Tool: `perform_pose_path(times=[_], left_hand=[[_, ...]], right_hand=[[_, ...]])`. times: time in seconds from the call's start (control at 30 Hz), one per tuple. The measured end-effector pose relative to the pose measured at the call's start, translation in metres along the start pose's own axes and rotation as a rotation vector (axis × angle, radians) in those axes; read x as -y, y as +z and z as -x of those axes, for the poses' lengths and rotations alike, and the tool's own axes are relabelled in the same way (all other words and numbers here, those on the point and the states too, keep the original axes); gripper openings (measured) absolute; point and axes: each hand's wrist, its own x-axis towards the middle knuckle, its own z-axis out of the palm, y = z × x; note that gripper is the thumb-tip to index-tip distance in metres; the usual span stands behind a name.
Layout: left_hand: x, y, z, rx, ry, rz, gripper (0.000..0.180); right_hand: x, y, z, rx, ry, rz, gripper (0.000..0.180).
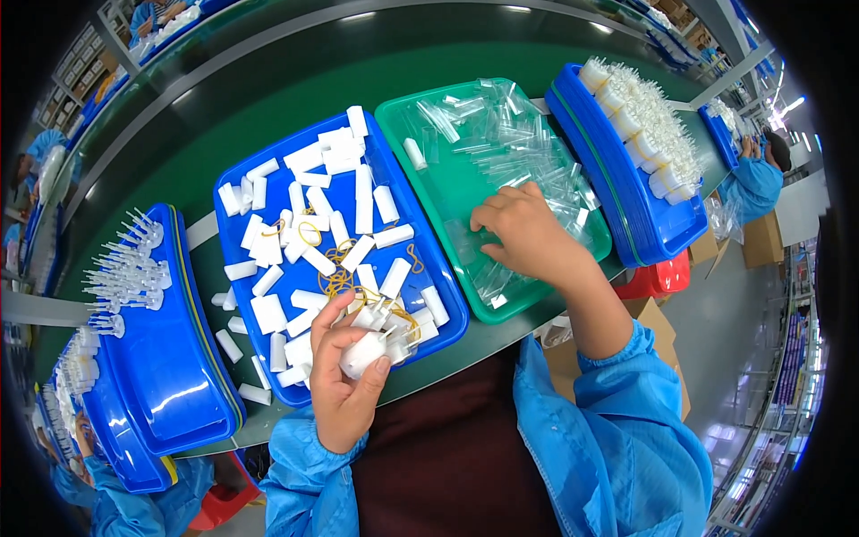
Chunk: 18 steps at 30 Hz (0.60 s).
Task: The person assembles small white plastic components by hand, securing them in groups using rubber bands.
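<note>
My left hand (pixel 344 380) is closed around several white plug adapters (pixel 365 353) with metal pins, at the near edge of the blue tray (pixel 455 309). White blocks (pixel 268 313) and tan rubber bands (pixel 338 276) lie loose in that tray. Over the green tray (pixel 438 197) hangs my right hand (pixel 523 234), its fingers bent and thumb apart from the index finger. Close to those fingertips lies a clear plastic sleeve (pixel 461 240); I see nothing plainly held. More clear sleeves (pixel 528 148) are strewn along the green tray's far and right parts.
At the right, stacked blue trays (pixel 595 170) bear rows of banded white plug adapters (pixel 640 134). To the left, another blue tray stack (pixel 183 367) carries pinned white parts (pixel 134 273). White blocks (pixel 230 347) lie on the green bench. Co-workers in blue sit around.
</note>
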Motion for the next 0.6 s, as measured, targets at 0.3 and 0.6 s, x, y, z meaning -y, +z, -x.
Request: perform_pose_path(times=[0.3, 0.6], left_hand=[[-0.003, -0.001, -0.001, -0.003, 0.011, -0.091, 0.027], [-0.006, 0.001, -0.004, 0.004, 0.013, -0.130, 0.028]], right_hand=[[-0.001, -0.011, 0.014, -0.211, 0.197, -0.310, 0.024], [0.058, -0.013, 0.021, -0.246, 0.173, -1.299, 0.028]])
